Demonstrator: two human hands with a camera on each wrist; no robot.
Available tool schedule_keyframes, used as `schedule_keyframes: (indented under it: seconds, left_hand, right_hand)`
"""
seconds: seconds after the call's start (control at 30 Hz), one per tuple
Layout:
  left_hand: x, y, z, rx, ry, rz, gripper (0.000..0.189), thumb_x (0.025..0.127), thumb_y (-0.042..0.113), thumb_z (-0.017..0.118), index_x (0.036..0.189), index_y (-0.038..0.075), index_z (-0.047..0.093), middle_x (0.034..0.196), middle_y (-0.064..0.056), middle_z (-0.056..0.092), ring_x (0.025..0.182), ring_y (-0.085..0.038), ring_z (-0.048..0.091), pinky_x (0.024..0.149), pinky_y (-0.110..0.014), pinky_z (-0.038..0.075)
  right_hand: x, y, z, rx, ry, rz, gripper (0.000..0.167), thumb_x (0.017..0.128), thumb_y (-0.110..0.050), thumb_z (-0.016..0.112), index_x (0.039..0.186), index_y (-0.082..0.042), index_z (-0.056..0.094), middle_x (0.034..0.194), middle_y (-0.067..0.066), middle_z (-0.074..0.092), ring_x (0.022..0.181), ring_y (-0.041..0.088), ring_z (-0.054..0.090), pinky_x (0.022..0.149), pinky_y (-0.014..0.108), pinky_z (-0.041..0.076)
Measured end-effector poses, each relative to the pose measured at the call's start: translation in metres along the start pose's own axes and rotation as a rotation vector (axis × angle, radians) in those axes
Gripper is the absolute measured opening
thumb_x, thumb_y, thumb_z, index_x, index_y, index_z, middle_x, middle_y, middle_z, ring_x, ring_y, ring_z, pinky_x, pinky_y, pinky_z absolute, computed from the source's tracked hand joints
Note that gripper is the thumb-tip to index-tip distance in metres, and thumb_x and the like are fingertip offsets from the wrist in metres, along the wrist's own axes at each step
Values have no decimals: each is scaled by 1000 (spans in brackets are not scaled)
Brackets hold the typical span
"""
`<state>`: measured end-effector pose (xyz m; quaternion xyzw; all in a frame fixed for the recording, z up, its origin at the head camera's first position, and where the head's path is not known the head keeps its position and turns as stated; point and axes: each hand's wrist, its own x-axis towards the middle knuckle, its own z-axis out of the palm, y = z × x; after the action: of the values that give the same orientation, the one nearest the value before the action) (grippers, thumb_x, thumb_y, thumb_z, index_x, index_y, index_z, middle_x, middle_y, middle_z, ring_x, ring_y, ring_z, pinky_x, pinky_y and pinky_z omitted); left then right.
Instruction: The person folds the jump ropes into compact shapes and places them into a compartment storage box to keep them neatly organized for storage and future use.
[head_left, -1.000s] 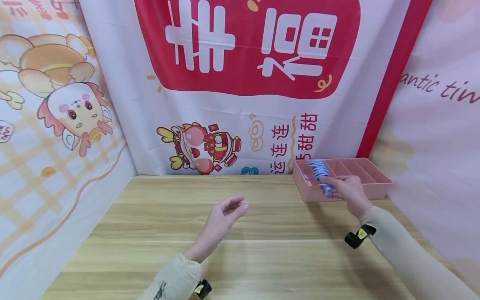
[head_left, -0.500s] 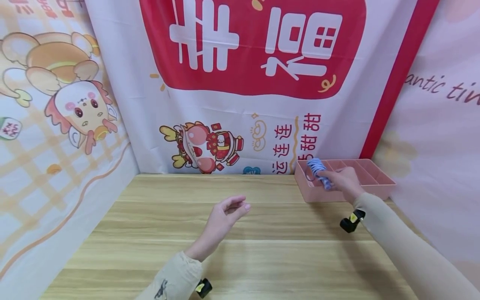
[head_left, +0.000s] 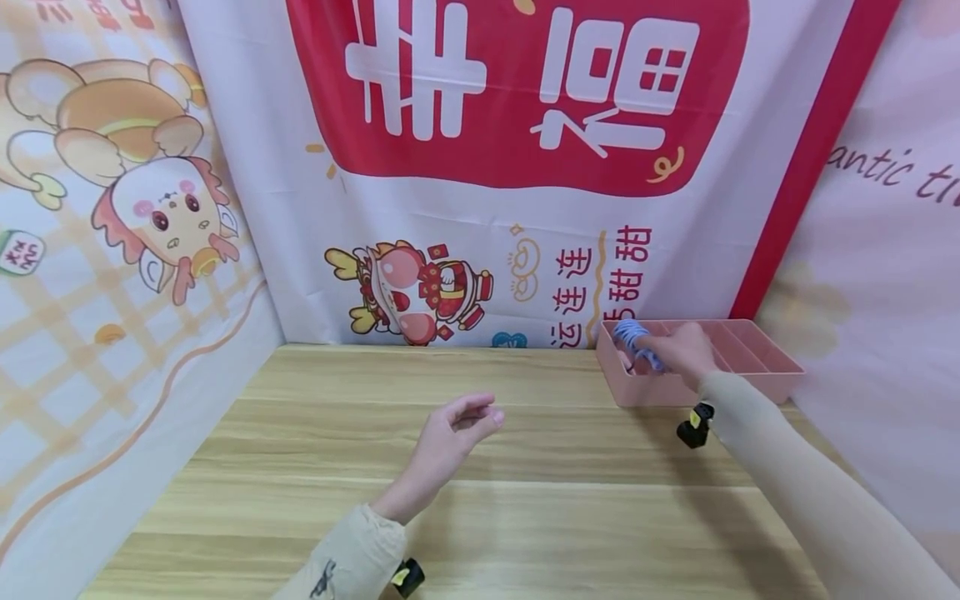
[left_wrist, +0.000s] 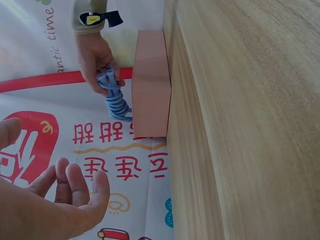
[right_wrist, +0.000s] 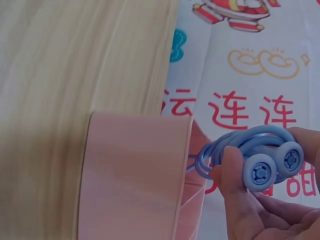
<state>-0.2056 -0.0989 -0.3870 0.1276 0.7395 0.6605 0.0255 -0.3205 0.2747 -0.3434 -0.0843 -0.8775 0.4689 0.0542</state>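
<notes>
My right hand (head_left: 684, 354) grips a blue jump rope (head_left: 632, 333) wound into a bundle. Its two handle ends (right_wrist: 260, 172) point toward the camera in the right wrist view, with thumb and fingers around them. The bundle is at the leftmost compartment of the pink divided box (head_left: 765, 387), and loops of cord dip past the rim. Whether the rope touches the compartment floor is hidden. My left hand (head_left: 448, 435) hovers over the table with fingers loosely bent and nothing in them; the left wrist view shows its fingers spread apart.
The box stands at the back right of the wooden table (head_left: 360, 467), near the printed back cloth (head_left: 300, 275). Thin dividers split it into several compartments. Another printed cloth (head_left: 885, 275) hangs along the right side and one (head_left: 202, 333) along the left.
The right hand has brought the jump rope lower into the box's left compartment, the forearm swinging inward. The left hand keeps its pose. The head view has shifted slightly.
</notes>
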Motion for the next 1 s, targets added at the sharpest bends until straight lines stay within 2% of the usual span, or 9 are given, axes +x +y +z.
schedule_keyframes:
  seconds: [0.13, 0.27, 0.5, 0.73, 1.0]
  left_hand:
    - [-1, -1, -1, 5, -5, -11, 56, 86, 46, 74, 129, 11, 63, 116, -3, 63, 110, -24, 57, 92, -36, 48]
    - [-1, -2, -2, 9, -8, -10, 51, 89, 42, 72, 128, 11, 63, 116, -3, 63, 110, -24, 57, 92, -37, 48]
    - [0, -6, -3, 15, -14, -4, 51, 89, 41, 73, 127, 10, 63, 114, -3, 64, 107, -21, 58, 91, -35, 49]
    - [-1, -7, -2, 16, -12, 3, 54, 87, 43, 74, 127, 9, 64, 114, -4, 64, 107, -21, 58, 91, -35, 48]
    - [-3, -6, -1, 18, -18, 9, 51, 88, 40, 74, 127, 8, 64, 112, -4, 65, 106, -20, 59, 90, -35, 48]
  right_hand:
    - [6, 1, 4, -86, 11, -44, 61, 91, -32, 71, 133, 7, 52, 120, 27, 59, 93, 35, 61, 76, 44, 56]
    - [12, 0, 8, -169, 10, -65, 56, 91, -31, 70, 129, 8, 57, 114, 26, 62, 91, 35, 61, 77, 44, 55]
    - [22, 1, 13, -242, -11, -27, 61, 92, -35, 68, 132, 8, 55, 115, 27, 61, 89, 34, 60, 76, 45, 56]
    - [25, 5, 14, -322, -18, -19, 56, 91, -36, 68, 124, 8, 60, 107, 25, 64, 83, 32, 62, 67, 37, 55]
    - [30, 12, 16, -423, -15, -108, 40, 86, -25, 75, 107, 8, 68, 97, 22, 67, 80, 31, 62, 68, 41, 50]
